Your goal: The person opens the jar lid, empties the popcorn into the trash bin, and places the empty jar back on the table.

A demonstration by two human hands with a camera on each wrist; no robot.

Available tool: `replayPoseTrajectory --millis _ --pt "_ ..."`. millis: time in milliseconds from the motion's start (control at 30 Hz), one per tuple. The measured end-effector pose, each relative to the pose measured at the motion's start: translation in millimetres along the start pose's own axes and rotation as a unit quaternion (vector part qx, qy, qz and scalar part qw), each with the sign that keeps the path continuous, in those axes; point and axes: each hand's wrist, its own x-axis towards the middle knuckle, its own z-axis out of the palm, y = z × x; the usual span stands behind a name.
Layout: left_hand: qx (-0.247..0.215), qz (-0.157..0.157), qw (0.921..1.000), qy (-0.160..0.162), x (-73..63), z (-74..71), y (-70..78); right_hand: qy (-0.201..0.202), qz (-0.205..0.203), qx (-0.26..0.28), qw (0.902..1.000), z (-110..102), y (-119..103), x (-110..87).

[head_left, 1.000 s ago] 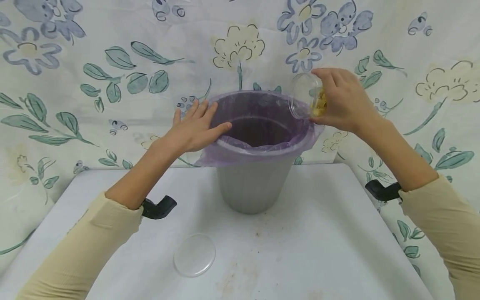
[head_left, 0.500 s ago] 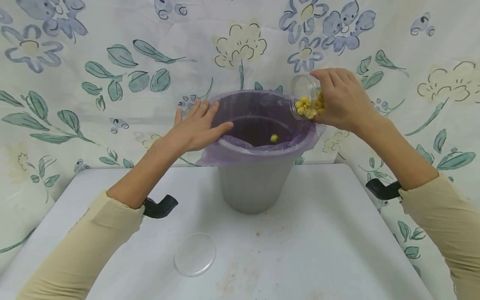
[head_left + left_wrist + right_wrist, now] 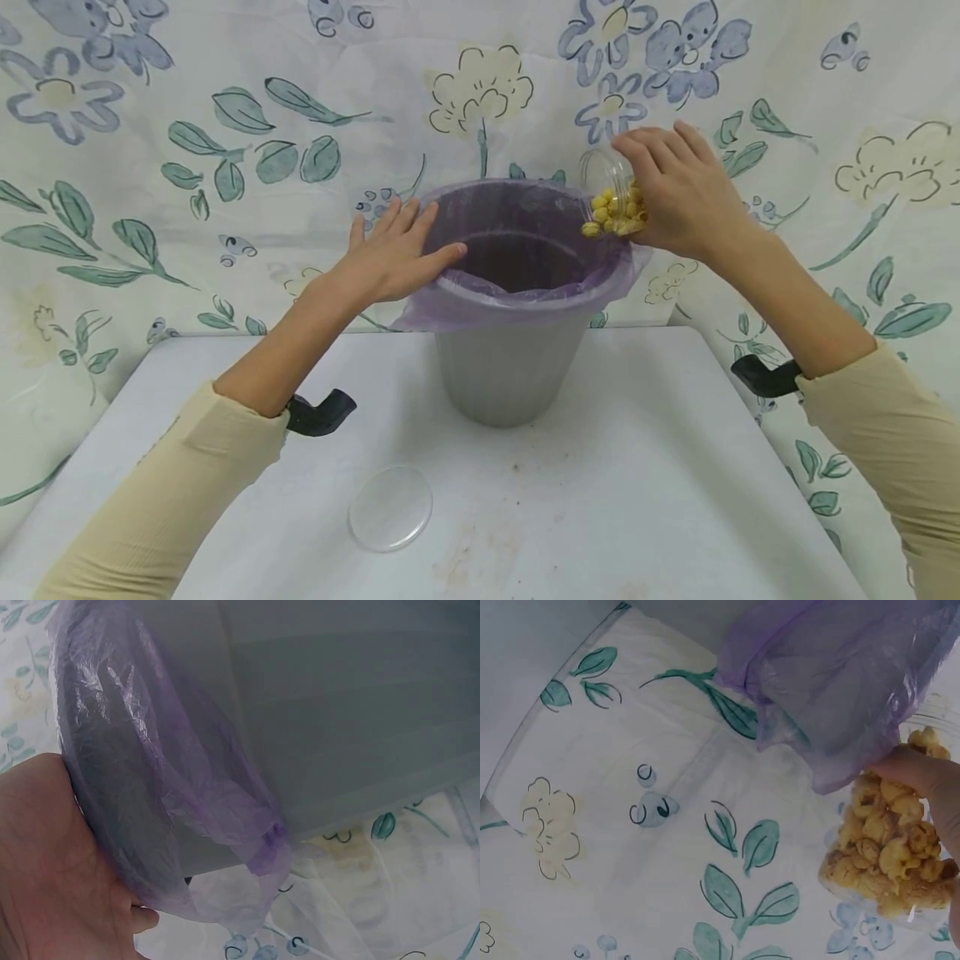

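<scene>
My right hand [image 3: 686,192] grips a clear plastic jar [image 3: 600,171] tilted on its side over the right rim of a grey bin [image 3: 510,367]. Yellow popcorn [image 3: 603,212] lies along the jar's lower wall and reaches its mouth. The right wrist view shows more popcorn [image 3: 892,832] packed in the jar, with the thumb across it. A purple bin liner [image 3: 517,304] is folded over the bin's rim. On the left side of that rim rests my left hand [image 3: 393,254], its fingers straight and spread; the left wrist view shows its palm side against the liner [image 3: 202,772].
A clear round lid [image 3: 390,508] lies flat on the white table [image 3: 637,467], in front of the bin and to its left. Small brown crumbs and stains [image 3: 480,558] mark the table's front. Floral cloth [image 3: 300,42] hangs right behind the bin.
The right hand has tipped the jar further. Popcorn has slid toward its mouth, and a piece was falling into the bin half a second ago. The left hand has stayed in place.
</scene>
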Motion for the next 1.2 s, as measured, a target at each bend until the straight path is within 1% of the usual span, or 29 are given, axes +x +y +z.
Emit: replayPoseTrajectory --millis 400,733,933,1200 --pt "0.003 0.001 1.0 0.003 0.2 0.4 0.5 0.002 -0.008 -0.022 0.9997 1.3 0.7 -0.7" --pt "-0.001 0.003 1.0 0.003 0.1 -0.4 1.0 -0.013 -0.001 -0.034 0.9993 0.2 0.3 0.0" --pt "-0.001 0.002 1.0 0.003 -0.1 -0.5 0.6 -0.015 -0.011 -0.052 0.9985 -0.4 0.7 -0.1" --pt "-0.001 0.002 1.0 0.004 0.4 -0.1 -0.1 -0.033 -0.017 -0.066 0.9971 -2.2 -3.0 -0.2"
